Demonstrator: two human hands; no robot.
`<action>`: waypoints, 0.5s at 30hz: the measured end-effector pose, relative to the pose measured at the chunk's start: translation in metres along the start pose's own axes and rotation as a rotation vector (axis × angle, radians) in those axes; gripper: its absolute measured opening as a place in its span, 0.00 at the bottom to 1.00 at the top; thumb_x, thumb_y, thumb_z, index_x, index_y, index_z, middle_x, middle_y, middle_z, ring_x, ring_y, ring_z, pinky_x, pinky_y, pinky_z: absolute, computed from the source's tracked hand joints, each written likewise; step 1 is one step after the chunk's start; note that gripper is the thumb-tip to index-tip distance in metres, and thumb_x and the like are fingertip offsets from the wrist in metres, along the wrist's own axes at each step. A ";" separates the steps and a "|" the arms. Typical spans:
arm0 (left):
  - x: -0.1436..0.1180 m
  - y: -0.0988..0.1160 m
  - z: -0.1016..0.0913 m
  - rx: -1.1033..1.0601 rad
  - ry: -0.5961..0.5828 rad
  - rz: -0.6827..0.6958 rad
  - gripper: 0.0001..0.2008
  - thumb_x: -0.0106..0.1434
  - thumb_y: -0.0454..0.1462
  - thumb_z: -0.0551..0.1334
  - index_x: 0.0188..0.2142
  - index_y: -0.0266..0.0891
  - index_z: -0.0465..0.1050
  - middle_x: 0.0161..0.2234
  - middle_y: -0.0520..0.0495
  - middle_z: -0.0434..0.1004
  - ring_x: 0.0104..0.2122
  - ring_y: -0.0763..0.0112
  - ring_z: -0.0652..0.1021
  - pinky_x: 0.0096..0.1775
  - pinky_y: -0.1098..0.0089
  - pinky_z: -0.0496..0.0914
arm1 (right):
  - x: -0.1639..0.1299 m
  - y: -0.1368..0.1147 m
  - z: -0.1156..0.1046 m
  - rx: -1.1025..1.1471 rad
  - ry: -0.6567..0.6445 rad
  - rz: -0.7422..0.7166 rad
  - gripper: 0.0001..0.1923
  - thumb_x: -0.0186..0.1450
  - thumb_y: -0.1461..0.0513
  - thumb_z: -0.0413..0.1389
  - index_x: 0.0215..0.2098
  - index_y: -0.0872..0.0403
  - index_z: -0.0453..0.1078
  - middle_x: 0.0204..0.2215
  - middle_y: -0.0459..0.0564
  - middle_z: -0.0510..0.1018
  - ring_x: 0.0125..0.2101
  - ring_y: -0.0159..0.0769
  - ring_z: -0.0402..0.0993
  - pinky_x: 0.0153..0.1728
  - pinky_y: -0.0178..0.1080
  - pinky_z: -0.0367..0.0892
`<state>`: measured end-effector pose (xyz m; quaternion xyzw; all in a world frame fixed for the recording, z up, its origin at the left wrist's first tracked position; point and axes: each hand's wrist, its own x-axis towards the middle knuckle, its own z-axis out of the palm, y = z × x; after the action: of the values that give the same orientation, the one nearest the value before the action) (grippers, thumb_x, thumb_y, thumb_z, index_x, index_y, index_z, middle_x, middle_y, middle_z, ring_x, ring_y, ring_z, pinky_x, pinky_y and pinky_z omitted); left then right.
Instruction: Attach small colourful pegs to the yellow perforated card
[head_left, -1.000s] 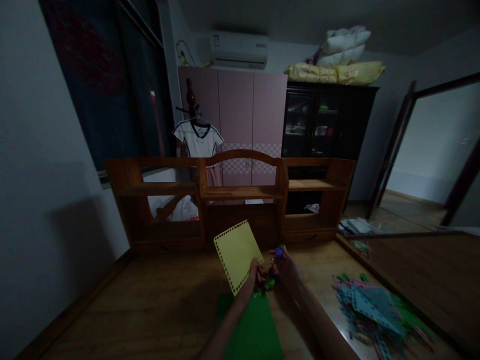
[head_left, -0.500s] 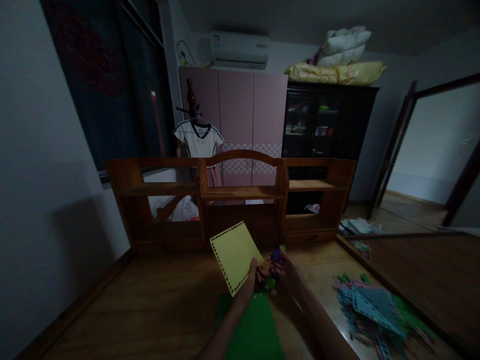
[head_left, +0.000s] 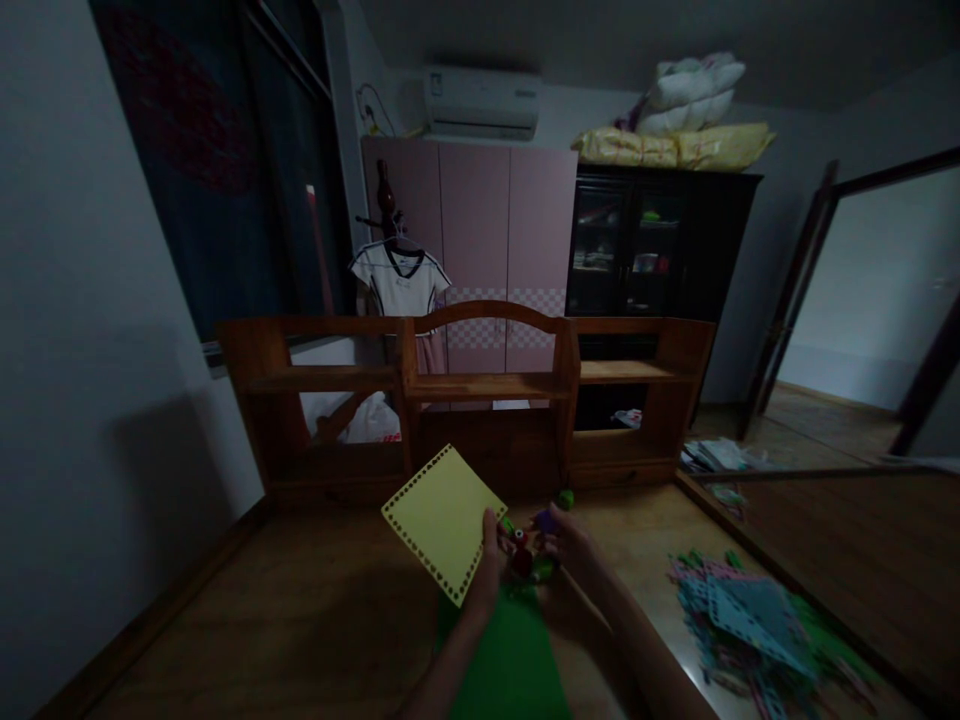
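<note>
Two bare hands above a wooden desk [head_left: 315,610], as seen by an onlooker beside it. The left hand [head_left: 487,575] is closed on one corner of a yellow sheet [head_left: 444,525], thumb on its face, the rest of the sheet slanting unsupported over the wood; the right hand [head_left: 577,550] pinches a small purple piece [head_left: 546,521]. Between them sits a small red piece [head_left: 522,562]; whether it is held or merely rests there, I cannot tell. Likely faults: with only a corner gripped, the sheet could swing or bend if the thumb slackens, and the purple piece, held by fingertips alone, could slip and roll in the dim light. Materials: the sheet looks thin, flat and matt, four-sided, with dark round holes along its visible edges; a smooth green sheet [head_left: 506,660] lies beneath the forearms; a rounded green piece [head_left: 565,498] shows just beyond the right hand; to the right, a loose heap [head_left: 757,615] mixes pale blue perforated sheets with pink and green bits, all against the desk's glossy, grained wood
</note>
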<state>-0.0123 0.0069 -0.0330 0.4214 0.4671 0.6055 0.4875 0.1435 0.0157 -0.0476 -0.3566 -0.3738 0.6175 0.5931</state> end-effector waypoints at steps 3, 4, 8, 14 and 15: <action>0.000 -0.001 -0.003 0.021 0.044 0.046 0.26 0.52 0.59 0.55 0.18 0.39 0.66 0.17 0.50 0.68 0.20 0.70 0.70 0.32 0.68 0.66 | -0.001 0.003 0.002 -0.040 -0.009 -0.012 0.17 0.55 0.52 0.60 0.31 0.58 0.72 0.27 0.53 0.78 0.21 0.31 0.71 0.21 0.31 0.64; -0.001 0.001 -0.004 0.034 0.055 0.062 0.26 0.53 0.59 0.55 0.18 0.39 0.66 0.17 0.50 0.68 0.20 0.70 0.70 0.33 0.68 0.66 | -0.002 0.003 0.003 -0.058 -0.012 -0.014 0.17 0.54 0.52 0.61 0.31 0.58 0.72 0.27 0.52 0.78 0.21 0.31 0.71 0.21 0.32 0.64; -0.006 0.009 -0.006 0.097 0.059 0.053 0.28 0.54 0.60 0.51 0.18 0.39 0.65 0.17 0.50 0.68 0.20 0.70 0.69 0.32 0.68 0.65 | -0.008 0.000 0.007 -0.138 -0.089 -0.033 0.17 0.56 0.51 0.58 0.31 0.58 0.73 0.28 0.52 0.78 0.24 0.34 0.73 0.23 0.33 0.65; -0.008 0.015 -0.004 0.122 0.036 0.011 0.30 0.51 0.63 0.50 0.18 0.39 0.65 0.17 0.50 0.67 0.21 0.70 0.69 0.32 0.68 0.65 | -0.010 -0.003 0.010 -0.155 -0.119 -0.050 0.19 0.57 0.51 0.56 0.31 0.60 0.74 0.28 0.54 0.78 0.23 0.33 0.73 0.22 0.32 0.64; -0.008 0.015 -0.004 0.118 0.030 0.008 0.30 0.51 0.63 0.51 0.18 0.39 0.65 0.17 0.50 0.67 0.20 0.70 0.69 0.32 0.68 0.65 | -0.009 -0.002 0.010 -0.145 -0.098 -0.048 0.19 0.57 0.50 0.57 0.31 0.59 0.74 0.27 0.53 0.78 0.22 0.32 0.72 0.21 0.32 0.63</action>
<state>-0.0176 -0.0028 -0.0195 0.4420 0.5076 0.5851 0.4523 0.1362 0.0068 -0.0409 -0.3590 -0.4542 0.5913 0.5614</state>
